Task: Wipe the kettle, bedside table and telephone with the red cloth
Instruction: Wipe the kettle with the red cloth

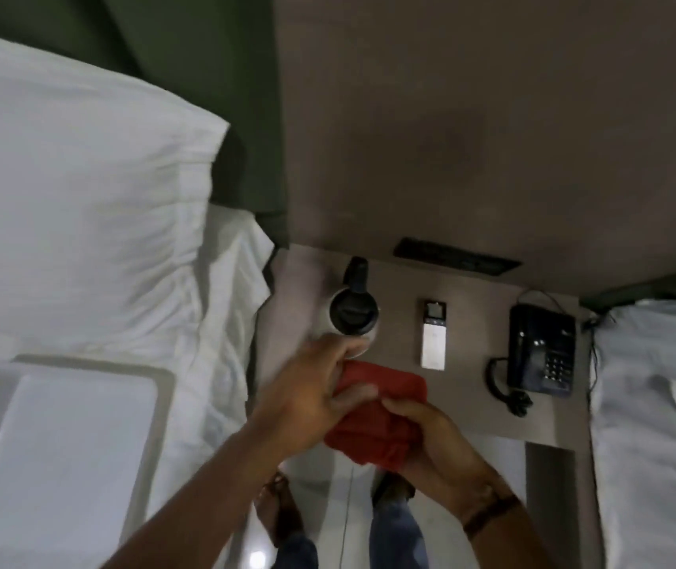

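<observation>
Red cloth, a soft bunched square of fabric, is gathered between both hands at the front edge of the grey-brown laminate bedside counter, partly over the counter and partly over the pale floor below. The left hand pinches its upper edge with fingers curled, knuckles just beside the base of the white round kettle with a black lid and handle; the right hand clasps the lower folds from beneath. Both grips are clenched on the fabric, so neither is free to steady anything.

The kettle stands at the left rear of the counter, close to the white bed sheet. A slim white remote control with a dark screen end lies in the middle, and the black corded push-button telephone sits at the right, its coiled lead looping toward the front edge.

Risks, as I judge them:

- The kettle's lid state is hard to read; a firm one-handed wipe could tip or slide it toward the bed, and any water inside would spill onto the linen.
- Sweeping the counter could drag the remote off the front edge onto the floor.
- The cloth could snag the telephone's coiled lead and pull the handset from its cradle or shift the set.
- Loose folds hanging below the right hand could slip free mid-wipe.
</observation>
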The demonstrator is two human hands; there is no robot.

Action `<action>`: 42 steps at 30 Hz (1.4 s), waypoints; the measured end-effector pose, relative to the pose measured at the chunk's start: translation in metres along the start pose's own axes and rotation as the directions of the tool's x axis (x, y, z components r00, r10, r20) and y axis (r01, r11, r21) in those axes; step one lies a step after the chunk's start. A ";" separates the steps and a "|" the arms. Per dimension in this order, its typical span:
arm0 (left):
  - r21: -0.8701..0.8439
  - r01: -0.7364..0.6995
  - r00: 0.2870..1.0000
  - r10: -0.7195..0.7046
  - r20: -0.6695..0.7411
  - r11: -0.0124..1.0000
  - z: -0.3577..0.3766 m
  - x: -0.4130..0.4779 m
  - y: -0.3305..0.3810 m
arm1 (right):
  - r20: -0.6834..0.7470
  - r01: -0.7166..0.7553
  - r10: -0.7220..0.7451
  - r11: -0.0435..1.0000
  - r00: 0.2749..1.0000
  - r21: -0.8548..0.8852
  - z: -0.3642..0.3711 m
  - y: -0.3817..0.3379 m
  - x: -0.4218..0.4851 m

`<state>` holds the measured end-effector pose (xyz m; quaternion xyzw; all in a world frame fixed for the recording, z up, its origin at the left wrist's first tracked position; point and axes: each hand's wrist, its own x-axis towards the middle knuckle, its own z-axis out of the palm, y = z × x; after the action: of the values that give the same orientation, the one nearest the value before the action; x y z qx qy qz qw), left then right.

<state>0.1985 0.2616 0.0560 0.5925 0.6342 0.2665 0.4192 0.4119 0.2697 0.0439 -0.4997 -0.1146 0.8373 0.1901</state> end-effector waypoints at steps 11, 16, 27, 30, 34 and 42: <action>0.752 0.032 0.999 -0.013 -0.032 0.658 0.114 0.112 -0.078 | -0.303 0.311 -0.359 0.930 0.883 -0.197 -0.108 -0.031 0.093; 0.786 0.065 0.988 0.071 -0.136 0.614 0.131 0.113 -0.103 | -0.118 0.503 -0.572 0.787 0.811 -0.357 -0.086 -0.036 0.158; 0.819 0.053 0.987 0.092 -0.128 0.572 0.135 0.114 -0.109 | 0.087 0.578 -0.649 0.600 0.756 -0.553 -0.071 -0.041 0.229; 0.824 0.060 0.990 0.074 -0.122 0.564 0.134 0.114 -0.107 | 0.105 0.578 -0.632 0.613 0.768 -0.538 -0.071 -0.052 0.241; 0.805 0.056 0.986 0.092 -0.137 0.591 0.137 0.114 -0.105 | 0.104 0.566 -0.638 0.581 0.763 -0.585 -0.079 0.016 0.203; 0.813 0.072 0.991 0.053 -0.126 0.578 0.134 0.116 -0.102 | 0.082 0.405 -0.398 0.880 0.914 -0.246 -0.080 -0.076 0.277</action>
<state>0.2648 0.3374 -0.1220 0.6957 0.7158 -0.0172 0.0574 0.3794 0.4583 -0.1849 -0.4734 -0.3263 0.7647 0.2910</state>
